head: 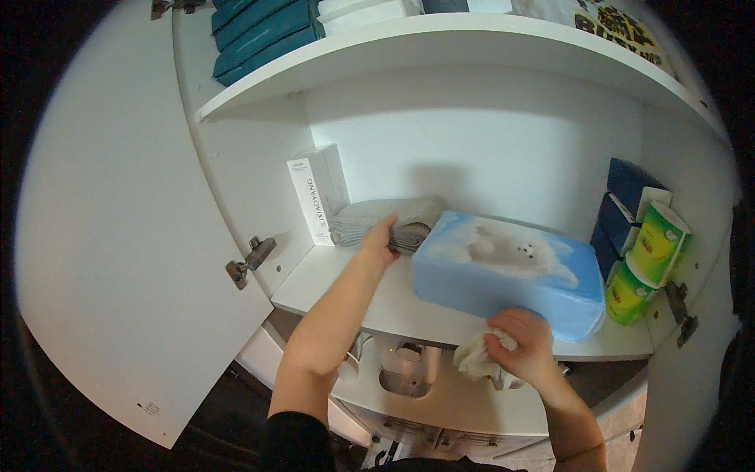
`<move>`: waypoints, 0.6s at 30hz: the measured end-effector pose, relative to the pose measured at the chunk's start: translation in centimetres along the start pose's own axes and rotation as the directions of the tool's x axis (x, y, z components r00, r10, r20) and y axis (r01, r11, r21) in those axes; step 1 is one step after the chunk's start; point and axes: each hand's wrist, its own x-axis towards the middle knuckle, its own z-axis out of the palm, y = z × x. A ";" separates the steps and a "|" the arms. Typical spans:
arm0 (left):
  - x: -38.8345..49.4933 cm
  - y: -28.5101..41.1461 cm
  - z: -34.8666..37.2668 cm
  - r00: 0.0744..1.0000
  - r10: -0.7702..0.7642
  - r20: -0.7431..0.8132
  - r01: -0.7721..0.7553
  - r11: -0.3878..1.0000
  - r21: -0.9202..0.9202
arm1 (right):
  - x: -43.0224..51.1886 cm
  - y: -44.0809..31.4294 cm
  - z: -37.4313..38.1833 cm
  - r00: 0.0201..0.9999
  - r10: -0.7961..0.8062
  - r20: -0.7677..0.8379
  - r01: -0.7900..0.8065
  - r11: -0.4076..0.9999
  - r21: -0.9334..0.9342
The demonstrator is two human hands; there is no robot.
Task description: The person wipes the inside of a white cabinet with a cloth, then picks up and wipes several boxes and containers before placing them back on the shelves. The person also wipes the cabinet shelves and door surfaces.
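Observation:
My left hand (380,242) grips the front edge of a folded grey towel (407,210), thumb on top and fingers mostly hidden by the towel. The towel lies on the cabinet shelf (377,295) between a slim white carton (318,194) and a large blue package (507,259). Clouds and a white animal are printed on this package, which sits at an angle. Just in front of it, my right hand (522,345) holds a crumpled off-white cloth (481,357) below the shelf's front edge. Whether my right knuckles touch the package is unclear.
Two green-and-yellow tubs (655,245) are stacked at the right, beside dark blue boxes (613,218). An upper shelf (448,41) carries teal packs (265,41) and white items. The left door (118,224) stands open; a clear appliance (407,366) sits on the counter below.

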 end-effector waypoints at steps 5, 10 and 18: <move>-2.7 2.1 -3.1 0.995 0.084 -0.054 -0.073 0.982 0.172 | 0.0 -0.1 -0.1 0.999 0.036 0.033 -0.035 0.999 -0.031; -6.4 1.9 -5.2 0.899 0.402 -0.172 -0.306 0.861 0.407 | -0.1 -0.1 -0.1 0.999 0.037 0.014 -0.037 0.999 -0.018; -7.8 -0.1 -0.6 0.219 0.376 0.900 -0.481 -0.761 0.435 | 0.3 -0.4 -0.2 0.998 0.053 0.037 -0.052 0.999 -0.014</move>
